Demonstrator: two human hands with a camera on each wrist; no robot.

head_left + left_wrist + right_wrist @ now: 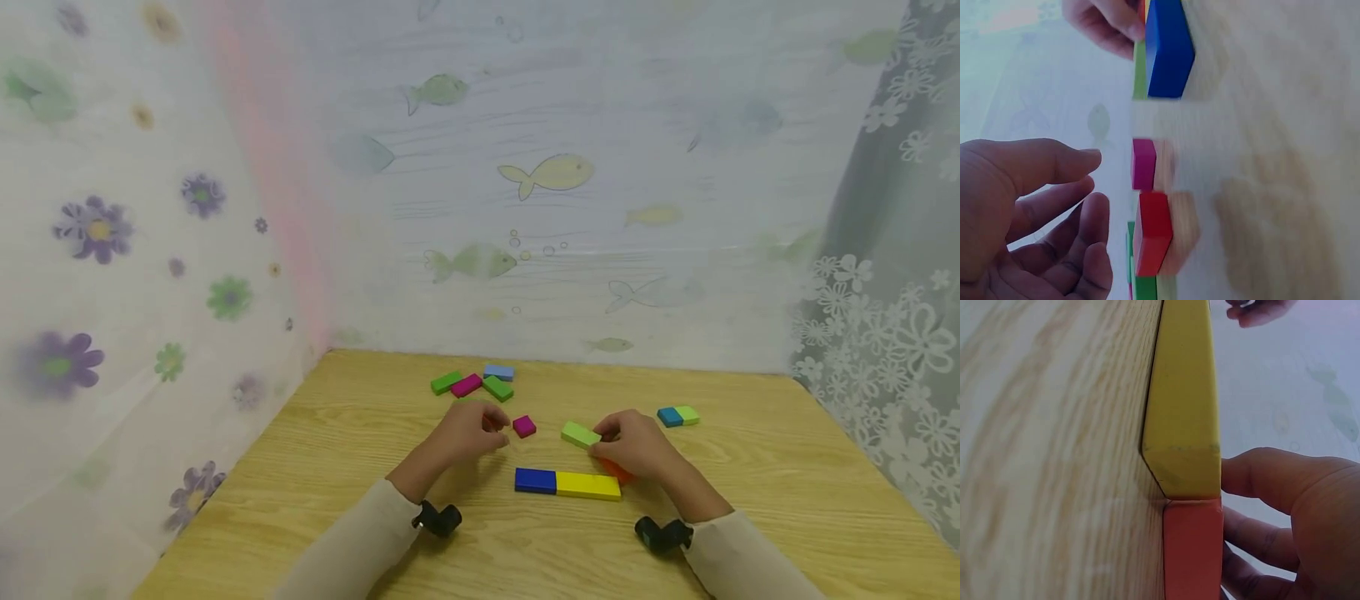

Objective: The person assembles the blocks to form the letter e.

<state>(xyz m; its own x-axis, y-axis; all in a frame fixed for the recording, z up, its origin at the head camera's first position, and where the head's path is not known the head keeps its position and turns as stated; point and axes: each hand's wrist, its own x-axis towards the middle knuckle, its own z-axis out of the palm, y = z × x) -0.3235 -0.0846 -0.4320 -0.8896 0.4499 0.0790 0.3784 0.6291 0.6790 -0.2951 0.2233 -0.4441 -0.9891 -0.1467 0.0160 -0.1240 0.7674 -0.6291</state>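
Left hand [471, 429] loosely spread, holding nothing; right hand [637, 443] pinching the end of a light green block [579, 434].
Nearest me, a blue block [536, 481] abuts a yellow block [588, 485], with an orange-red block [617, 472] at its end, partly behind the right hand; a magenta block [524, 427] sits between the hands; farther back, the wooden table [787, 467] meets a fish-print sheet [555, 283].

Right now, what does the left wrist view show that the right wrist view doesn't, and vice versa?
Only the left wrist view shows the small magenta block and, near it, a red block. Only the right wrist view shows an end face of the yellow block beside the orange-red block. Both show the left hand, the right hand and part of the yellow block.
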